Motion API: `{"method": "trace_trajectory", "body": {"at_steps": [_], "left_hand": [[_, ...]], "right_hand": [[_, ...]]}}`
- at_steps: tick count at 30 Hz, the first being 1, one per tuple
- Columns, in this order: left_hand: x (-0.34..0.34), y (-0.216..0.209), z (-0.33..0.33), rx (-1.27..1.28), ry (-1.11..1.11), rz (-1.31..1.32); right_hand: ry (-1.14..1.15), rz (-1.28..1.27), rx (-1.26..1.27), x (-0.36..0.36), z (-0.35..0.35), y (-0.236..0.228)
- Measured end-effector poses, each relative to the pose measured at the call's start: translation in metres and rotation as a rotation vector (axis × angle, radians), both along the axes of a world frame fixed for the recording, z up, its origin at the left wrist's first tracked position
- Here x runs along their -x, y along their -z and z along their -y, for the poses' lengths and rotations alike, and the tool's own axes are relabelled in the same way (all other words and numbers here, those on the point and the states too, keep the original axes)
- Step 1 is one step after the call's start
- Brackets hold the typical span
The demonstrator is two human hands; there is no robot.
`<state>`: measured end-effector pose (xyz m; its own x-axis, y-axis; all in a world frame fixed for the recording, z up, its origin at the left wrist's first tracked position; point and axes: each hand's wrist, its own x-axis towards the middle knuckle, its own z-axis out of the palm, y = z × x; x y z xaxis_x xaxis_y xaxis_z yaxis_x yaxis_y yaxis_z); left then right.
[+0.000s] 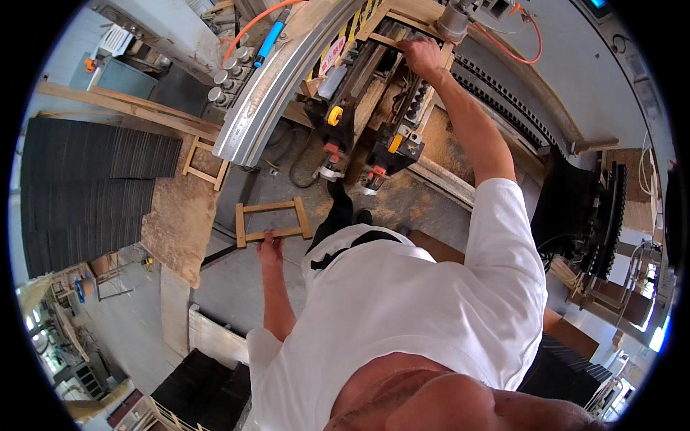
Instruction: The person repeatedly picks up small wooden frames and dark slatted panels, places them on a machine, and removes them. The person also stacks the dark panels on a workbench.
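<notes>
My left hand [270, 249] is closed on the near rail of a small rectangular wooden frame [269, 207], held low beside my leg, to the left of a machine. Two longer side bars and two cross rails make up this frame. My right arm reaches far forward to the machine's clamping bed [361, 68]. There my right hand [422, 57], fingers bent, grips the corner area of another light wooden frame [386, 41] lying on the bed. Its fingertips are partly hidden. Next to that hand stands a round metal cylinder [453, 23].
Two clamp arms with a yellow knob [335, 115] and red-tipped ends jut toward me. A curved metal rail [248, 118] bears a blue marker [269, 44]. At left, stacked dark panels [93, 179] and another wooden frame [203, 164] lie on a board. Sawdust [449, 147] covers surfaces.
</notes>
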<state>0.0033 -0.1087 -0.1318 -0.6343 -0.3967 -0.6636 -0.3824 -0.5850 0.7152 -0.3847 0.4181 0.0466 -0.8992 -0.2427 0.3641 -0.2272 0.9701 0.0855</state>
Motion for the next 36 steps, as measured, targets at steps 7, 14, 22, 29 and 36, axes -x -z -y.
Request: {"method": "trace_trajectory", "body": {"at_steps": [7, 14, 22, 29, 36], "left_hand": [[-0.015, 0.018, 0.021, 0.155, -0.136, 0.097], [-0.009, -0.008, 0.053, 0.303, -0.131, 0.039], [0.065, -0.003, 0.152, 0.318, -0.204, -0.032], [0.167, 0.034, 0.262, 0.152, -0.227, -0.015], [0.297, 0.095, 0.298, 0.178, -0.074, 0.143]], "right_hand": [[-0.036, 0.021, 0.018, -0.001, -0.003, -0.003], [0.099, 0.099, -0.058, -0.008, 0.009, -0.013], [0.157, 0.1, 0.135, -0.001, 0.013, -0.017], [0.099, -0.132, 0.737, -0.131, 0.193, -0.085], [0.344, 0.542, 1.004, -0.3, 0.287, 0.037]]}}
